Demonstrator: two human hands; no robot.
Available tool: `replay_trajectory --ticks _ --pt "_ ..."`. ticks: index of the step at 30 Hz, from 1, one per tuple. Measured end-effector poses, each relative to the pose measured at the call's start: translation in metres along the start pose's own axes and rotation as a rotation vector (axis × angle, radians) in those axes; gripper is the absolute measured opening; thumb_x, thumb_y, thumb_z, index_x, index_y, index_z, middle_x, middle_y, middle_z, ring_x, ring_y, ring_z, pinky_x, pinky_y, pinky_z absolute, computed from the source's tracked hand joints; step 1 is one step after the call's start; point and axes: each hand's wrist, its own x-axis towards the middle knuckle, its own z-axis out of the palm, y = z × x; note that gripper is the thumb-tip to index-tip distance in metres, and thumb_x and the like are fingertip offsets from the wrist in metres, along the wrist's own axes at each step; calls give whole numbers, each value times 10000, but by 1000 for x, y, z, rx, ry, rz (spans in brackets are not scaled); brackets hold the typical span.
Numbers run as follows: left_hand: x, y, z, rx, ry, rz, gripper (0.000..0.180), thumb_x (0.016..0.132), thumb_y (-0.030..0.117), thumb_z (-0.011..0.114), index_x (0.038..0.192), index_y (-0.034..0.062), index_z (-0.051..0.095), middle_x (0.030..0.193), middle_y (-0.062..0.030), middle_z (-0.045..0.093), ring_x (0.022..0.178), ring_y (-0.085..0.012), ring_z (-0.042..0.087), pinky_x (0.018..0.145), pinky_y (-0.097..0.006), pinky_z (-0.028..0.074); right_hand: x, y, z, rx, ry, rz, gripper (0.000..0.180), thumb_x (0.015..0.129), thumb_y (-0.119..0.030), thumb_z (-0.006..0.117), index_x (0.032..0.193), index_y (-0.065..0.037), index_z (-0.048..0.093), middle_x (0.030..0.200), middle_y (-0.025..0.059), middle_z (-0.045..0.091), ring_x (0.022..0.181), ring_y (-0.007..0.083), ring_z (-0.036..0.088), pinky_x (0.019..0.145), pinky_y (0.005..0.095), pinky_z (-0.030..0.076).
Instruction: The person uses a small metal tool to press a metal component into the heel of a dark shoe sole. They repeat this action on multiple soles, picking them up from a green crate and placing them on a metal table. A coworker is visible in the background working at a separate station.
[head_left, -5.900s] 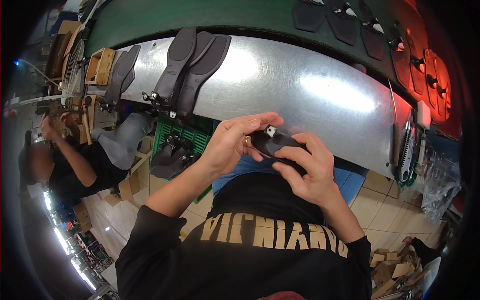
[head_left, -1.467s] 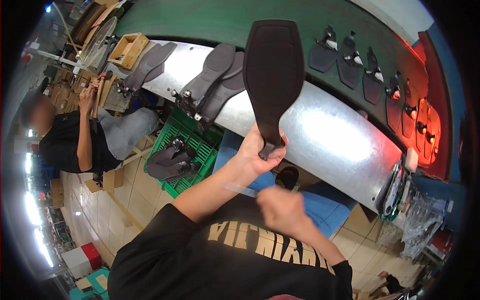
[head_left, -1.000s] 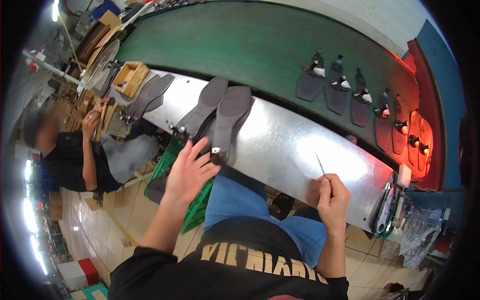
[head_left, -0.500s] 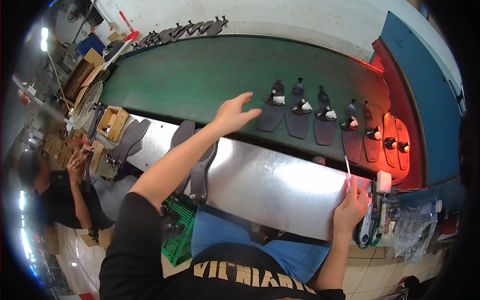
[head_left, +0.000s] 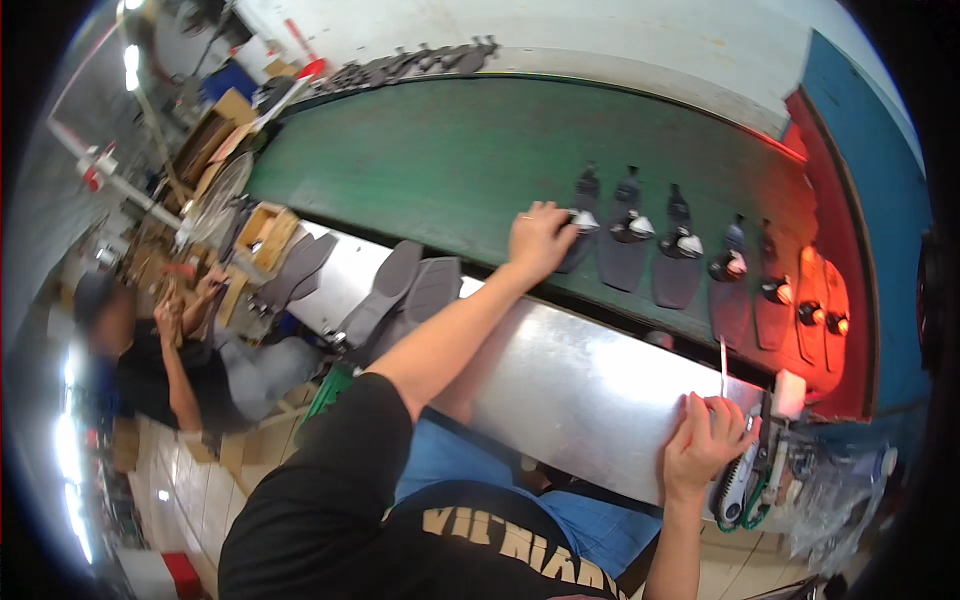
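My left hand (head_left: pixel 543 240) reaches over the green belt. Its bent fingers close on the leftmost dark grey sandal (head_left: pixel 582 255), beside the white patch on its strap; the hand hides part of the sole. Further right, several similar sandals (head_left: pixel 620 265) lie in a row, soles toward me. My right hand (head_left: pixel 705 445) rests at the right end of the metal bench (head_left: pixel 570 380), fingers curled. A thin white stick (head_left: pixel 723 365) rises from its fingertips toward the belt; its lower end is hidden there.
Dark soles (head_left: pixel 385 290) and a wooden box (head_left: pixel 265 237) lie left along the bench. More sandals (head_left: pixel 420 62) line the belt's far edge. Red light falls by the blue panel (head_left: pixel 855 230) at right. Another person (head_left: pixel 160 370) works at left. A cutter (head_left: pixel 738 490) hangs near my right hand.
My left hand has moved right, from open above the belt to the leftmost sandal, with its fingers closing. The right hand has shifted slightly. The view has turned a little.
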Motion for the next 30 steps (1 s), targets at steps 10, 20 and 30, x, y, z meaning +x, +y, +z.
replay_trajectory --ticks 10,20,30 --pt "10 31 -11 -441 278 -224 284 705 115 723 985 82 694 1026 -97 591 905 -281 627 779 -372 512 -10 2 4 -97 42 -177 185 839 -93 606 999 -131 692 1016 32 601 1080 246 546 1105 558 193" --pt "-127 84 -171 -1371 -439 -432 307 736 86 811 1020 34 708 931 -27 686 888 -93 607 810 -268 480 -35 -54 13 1851 -363 298 519 884 -326 670 1255 -12 487 1242 140 536 1187 271 495 1079 448 319" --pt "-215 92 -191 -1812 -451 -763 271 834 -70 630 1092 4 669 1321 -126 563 1167 -174 547 997 -310 436 8 -130 -43 2318 -361 514 393 987 -377 494 1143 -18 457 933 53 484 818 179 524 889 372 471"
